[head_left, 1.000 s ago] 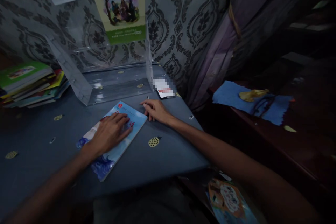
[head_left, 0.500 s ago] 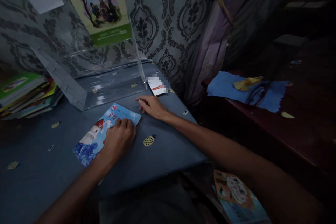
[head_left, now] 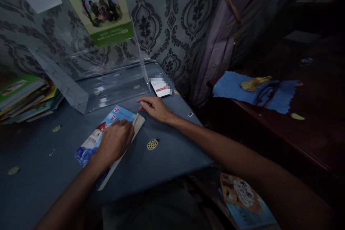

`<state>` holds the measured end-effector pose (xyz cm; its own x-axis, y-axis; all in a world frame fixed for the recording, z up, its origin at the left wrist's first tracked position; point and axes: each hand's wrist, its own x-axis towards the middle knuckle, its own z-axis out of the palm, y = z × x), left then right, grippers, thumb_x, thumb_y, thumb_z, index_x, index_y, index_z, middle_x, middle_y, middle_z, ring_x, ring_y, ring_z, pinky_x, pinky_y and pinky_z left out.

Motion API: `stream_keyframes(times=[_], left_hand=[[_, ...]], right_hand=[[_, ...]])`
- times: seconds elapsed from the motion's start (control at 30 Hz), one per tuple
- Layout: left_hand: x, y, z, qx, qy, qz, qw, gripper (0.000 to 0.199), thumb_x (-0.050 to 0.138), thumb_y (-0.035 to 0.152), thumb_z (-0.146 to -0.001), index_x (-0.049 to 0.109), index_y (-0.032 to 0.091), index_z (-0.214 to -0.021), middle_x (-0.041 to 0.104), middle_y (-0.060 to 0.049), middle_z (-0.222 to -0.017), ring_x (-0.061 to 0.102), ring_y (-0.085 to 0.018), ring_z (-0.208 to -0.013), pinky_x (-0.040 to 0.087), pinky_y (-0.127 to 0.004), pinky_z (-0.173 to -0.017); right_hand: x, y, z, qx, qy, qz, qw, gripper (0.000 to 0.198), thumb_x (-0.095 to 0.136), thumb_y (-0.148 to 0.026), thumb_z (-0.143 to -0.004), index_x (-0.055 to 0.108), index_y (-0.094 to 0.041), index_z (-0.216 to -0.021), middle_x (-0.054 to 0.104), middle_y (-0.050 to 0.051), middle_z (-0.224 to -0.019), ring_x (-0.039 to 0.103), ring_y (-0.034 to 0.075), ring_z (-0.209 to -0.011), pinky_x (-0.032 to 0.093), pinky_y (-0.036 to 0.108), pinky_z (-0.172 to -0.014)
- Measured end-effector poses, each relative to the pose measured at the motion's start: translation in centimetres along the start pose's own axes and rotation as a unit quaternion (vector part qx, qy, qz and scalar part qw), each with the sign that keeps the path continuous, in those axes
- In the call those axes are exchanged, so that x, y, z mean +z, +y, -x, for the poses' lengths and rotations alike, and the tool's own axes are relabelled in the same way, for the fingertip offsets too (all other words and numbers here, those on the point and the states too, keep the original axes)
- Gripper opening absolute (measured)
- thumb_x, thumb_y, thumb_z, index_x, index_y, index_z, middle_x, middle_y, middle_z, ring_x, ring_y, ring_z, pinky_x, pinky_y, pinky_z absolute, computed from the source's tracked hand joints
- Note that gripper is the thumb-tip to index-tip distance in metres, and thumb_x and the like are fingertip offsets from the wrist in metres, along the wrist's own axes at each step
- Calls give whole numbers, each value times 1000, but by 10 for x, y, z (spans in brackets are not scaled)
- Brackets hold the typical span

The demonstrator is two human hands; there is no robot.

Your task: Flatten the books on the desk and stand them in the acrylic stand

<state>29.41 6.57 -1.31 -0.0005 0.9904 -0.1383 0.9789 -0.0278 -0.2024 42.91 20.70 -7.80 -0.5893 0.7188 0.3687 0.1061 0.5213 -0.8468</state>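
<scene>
My left hand point(head_left: 116, 138) lies over a blue book point(head_left: 93, 140) with red writing, a white tower and blue flowers on its cover. Its fingers are curled at the cover's right side, closed on it, and the fingertips are hidden. Along the right of the book a cream strip of page edges point(head_left: 122, 156) shows. Just beyond the book's upper right corner, my right hand point(head_left: 155, 109) rests at the tablecloth, holding nothing. Its index finger points left and the others are loosely bent. Above that hand lies a phone point(head_left: 159, 87), its lit screen partly pixelated.
A clear plastic stand point(head_left: 115, 95) is at the back of the table, with a green-edged poster point(head_left: 111, 36) above it. Stacked books point(head_left: 29, 97) are at the left. To the right, a blue cloth point(head_left: 229, 88) lies on a dark red surface. More books point(head_left: 245, 201) sit below the table's edge.
My left hand has shifted slightly left, drawing the cover's right side back, so a strip of page edges now shows. My right hand is almost where it was.
</scene>
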Motion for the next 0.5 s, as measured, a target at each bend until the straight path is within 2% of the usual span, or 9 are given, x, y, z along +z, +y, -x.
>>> stream_keyframes(times=[0.17,0.3,0.37,0.5], left_hand=[[4,-3,1,9,28,13,999,34,39,23,-103,71,18,-94,75,-9,-99,72,-27,-97,52,-34,-75],[12,-1,3,17,62,38,997,29,45,25,-102,72,18,-98,75,-9,-104,71,-26,-99,54,-35,-77],[16,0,5,15,69,42,997,26,48,27,-101,72,18,-102,74,-10,-110,70,-27,-102,56,-36,-78],[23,-7,10,35,79,58,995,28,49,26,-99,71,17,-115,73,-11,-120,68,-28,-110,59,-40,-84]], right_hand=[[-1,-4,2,-9,-6,-7,1000,30,51,-17,-96,73,-19,-116,78,3,-88,71,14,-82,50,25,-73],[1,-6,5,-17,-8,-5,1000,30,51,-19,-96,74,-17,-114,77,3,-85,67,13,-72,49,25,-69],[2,-7,7,-24,-37,4,999,29,51,-20,-95,75,-15,-111,74,2,-77,63,13,-66,46,24,-65],[1,-10,9,-43,-139,59,988,25,56,-22,-93,78,-12,-100,69,1,-69,57,12,-62,39,24,-61]])
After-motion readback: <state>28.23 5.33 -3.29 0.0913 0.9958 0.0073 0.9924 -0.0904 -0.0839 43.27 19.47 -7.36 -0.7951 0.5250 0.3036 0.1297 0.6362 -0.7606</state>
